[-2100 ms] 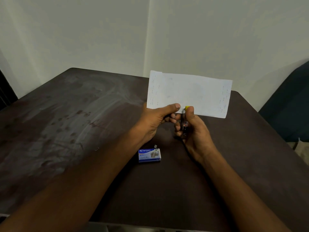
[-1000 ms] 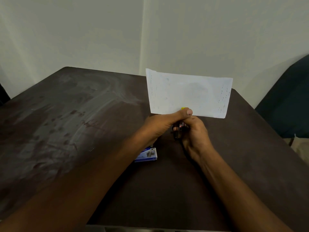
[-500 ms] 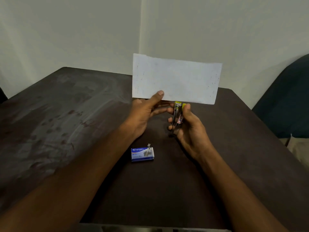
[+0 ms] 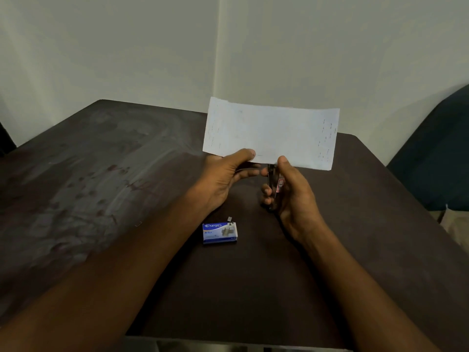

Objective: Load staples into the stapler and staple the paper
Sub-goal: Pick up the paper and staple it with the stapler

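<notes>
White paper (image 4: 271, 134) pinched upright by left hand (image 4: 223, 177); right hand (image 4: 291, 196) grips stapler (image 4: 275, 184) at lower edge.

Staple box (image 4: 219, 232) on table (image 4: 101, 174), below raised paper (image 4: 271, 133).

The paper (image 4: 271, 134) is thin, matt white sheet stock with faint rows of small dark marks near both short edges. The stapler (image 4: 275, 185) shows a dark, slightly glossy body that reads as metal, with a small red-and-white label on its side. The staple box (image 4: 219, 232) is printed cardboard, blue and white, with a light sheen. A small grey piece (image 4: 230, 219) just beside the box looks metallic. The table (image 4: 101, 174) has a dark brown, smooth, matt top; its left part carries dull, pale smears and scattered darker blotches. The wall (image 4: 127, 47) behind is plain, matt, and off-white.
</notes>
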